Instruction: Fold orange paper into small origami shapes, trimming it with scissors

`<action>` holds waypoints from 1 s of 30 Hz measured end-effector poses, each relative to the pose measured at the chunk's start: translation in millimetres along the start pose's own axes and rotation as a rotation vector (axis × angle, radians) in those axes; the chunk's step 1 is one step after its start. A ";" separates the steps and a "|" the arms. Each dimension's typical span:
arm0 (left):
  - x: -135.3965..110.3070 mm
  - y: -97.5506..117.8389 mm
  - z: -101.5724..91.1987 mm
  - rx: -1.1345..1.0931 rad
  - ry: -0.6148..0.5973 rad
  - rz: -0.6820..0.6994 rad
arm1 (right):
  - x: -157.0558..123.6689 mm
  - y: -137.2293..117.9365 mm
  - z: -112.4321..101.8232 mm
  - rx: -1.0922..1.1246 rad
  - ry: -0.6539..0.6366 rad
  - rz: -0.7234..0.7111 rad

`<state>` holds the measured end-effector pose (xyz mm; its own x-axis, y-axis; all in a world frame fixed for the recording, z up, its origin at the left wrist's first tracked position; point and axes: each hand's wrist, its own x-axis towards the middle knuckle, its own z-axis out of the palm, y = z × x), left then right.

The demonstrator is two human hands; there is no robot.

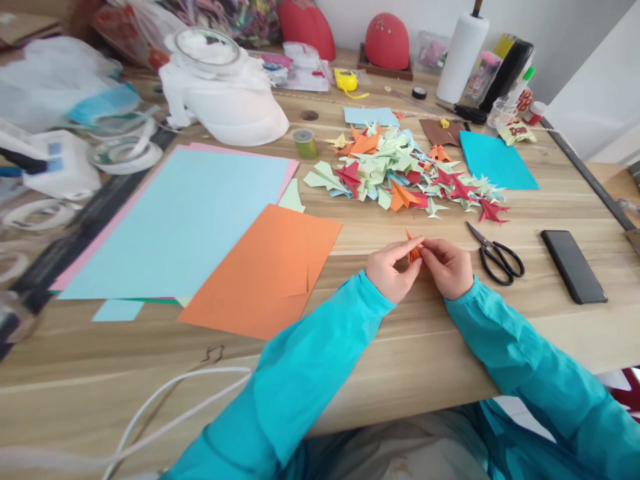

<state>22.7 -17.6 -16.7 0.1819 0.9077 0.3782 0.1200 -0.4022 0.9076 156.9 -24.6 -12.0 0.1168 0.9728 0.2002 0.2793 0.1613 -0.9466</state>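
Observation:
Between my two hands is a small folded piece of orange paper, mostly covered by the fingers. My left hand grips it from the left, thumb and fingers closed. From the right, my right hand pinches its edge, fingertips meeting those of the left. Beyond the hands lies a pile of folded paper figures in pale green, orange, red and blue. Scissors with black handles rest just right of my right hand. Left of my left hand, an orange paper sheet lies partly over a larger light blue sheet.
A black phone lies at the right. Turquoise paper sits behind the scissors. A green thread spool, a white draped bundle and a yellow tape measure stand further back. A white cable loops at the front left.

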 end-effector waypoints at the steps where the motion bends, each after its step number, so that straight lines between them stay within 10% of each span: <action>1: -0.2 0.2 -0.3 -0.022 -0.007 -0.013 | 0.3 0.2 -0.4 0.010 -0.008 -0.012; 12: 11.4 -1.3 -5.2 -0.301 0.164 -0.339 | -5.0 -2.4 1.4 0.132 -0.067 0.018; 19: 15.9 0.9 -9.0 -0.660 0.074 -0.566 | 4.7 -4.9 -8.8 0.224 -0.106 -0.015; 30: 19.6 -6.4 -9.1 -0.695 0.036 -0.592 | 1.6 -9.3 -6.6 -0.059 -0.096 -0.141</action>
<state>16.6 3.8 -13.5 0.2457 0.9507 -0.1893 -0.4326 0.2823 0.8563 160.8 -25.6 -1.3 -0.0182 0.9532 0.3019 0.3424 0.2897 -0.8938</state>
